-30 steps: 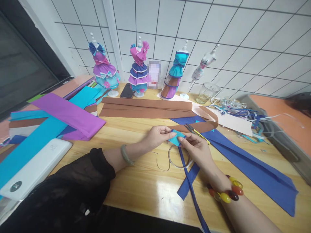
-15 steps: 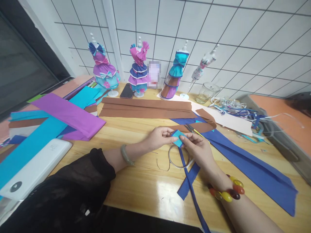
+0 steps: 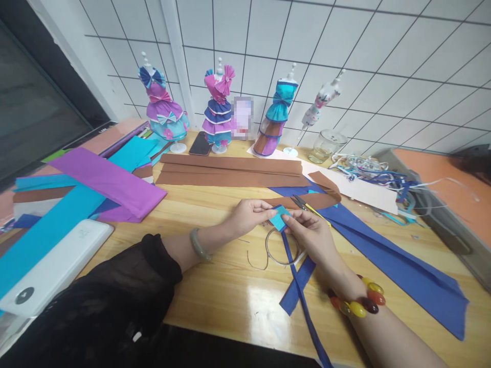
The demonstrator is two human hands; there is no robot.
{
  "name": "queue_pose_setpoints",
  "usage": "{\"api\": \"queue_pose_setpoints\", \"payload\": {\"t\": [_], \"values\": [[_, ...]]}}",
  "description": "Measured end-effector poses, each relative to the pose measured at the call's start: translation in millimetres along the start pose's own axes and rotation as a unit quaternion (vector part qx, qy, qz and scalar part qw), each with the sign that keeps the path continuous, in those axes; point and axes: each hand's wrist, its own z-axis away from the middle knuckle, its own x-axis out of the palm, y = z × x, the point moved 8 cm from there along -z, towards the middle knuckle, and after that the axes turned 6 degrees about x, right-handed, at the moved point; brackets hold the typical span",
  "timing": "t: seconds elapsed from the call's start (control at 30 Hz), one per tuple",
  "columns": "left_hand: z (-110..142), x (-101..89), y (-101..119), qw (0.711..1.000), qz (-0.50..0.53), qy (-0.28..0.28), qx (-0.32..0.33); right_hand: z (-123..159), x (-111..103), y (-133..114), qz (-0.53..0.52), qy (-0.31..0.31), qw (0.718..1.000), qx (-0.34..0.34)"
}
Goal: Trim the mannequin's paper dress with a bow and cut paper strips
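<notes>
Between my two hands is a small folded piece of fabric point(image 3: 280, 219), turquoise with dark blue edges. My left hand point(image 3: 251, 217) pinches its upper left edge between thumb and fingers. On the right side, my right hand point(image 3: 312, 232) grips it with the thumb laid on top. A long, narrow blue strip point(image 3: 303, 301) trails from under the piece toward the table's front edge. It crosses a short blue fabric scrap point(image 3: 297, 287) and a ring of wire or tape point(image 3: 267, 250). Just behind my right hand lie yellow-handled scissors point(image 3: 301, 202), partly covered.
Dressed miniature mannequins point(image 3: 218, 110) and a bare one point(image 3: 320, 105) stand along the tiled wall, near a glass jar point(image 3: 326, 148). Brown fabric point(image 3: 233, 171) lies behind my hands, blue fabric point(image 3: 406, 271) at right. Purple fabric point(image 3: 111, 181) and a white device point(image 3: 61, 266) are at left.
My left fingers have shifted slightly up along the fabric piece, baring more of its turquoise face. The right hand keeps its hold.
</notes>
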Motion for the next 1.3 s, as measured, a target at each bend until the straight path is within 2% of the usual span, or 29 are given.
{"api": "queue_pose_setpoints", "payload": {"t": [0.3,0.57,0.93,1.3], "values": [[-1.0,5.4,-3.2,0.999,0.036,-0.024,0.010,-1.6,0.7,4.0,-0.023,-0.005,1.000,0.012],[-2.2,2.7,-4.4,1.000,0.013,-0.024,-0.004,-4.2,1.8,7.7,-0.006,-0.029,1.000,0.000],[-3.0,-0.6,-1.5,1.000,-0.001,-0.009,-0.011,-2.5,-0.4,7.8,0.005,-0.003,1.000,0.003],[-3.4,-1.5,-3.3,0.999,-0.018,-0.032,0.009,-1.7,-0.9,6.4,0.017,0.005,1.000,-0.001]]}}
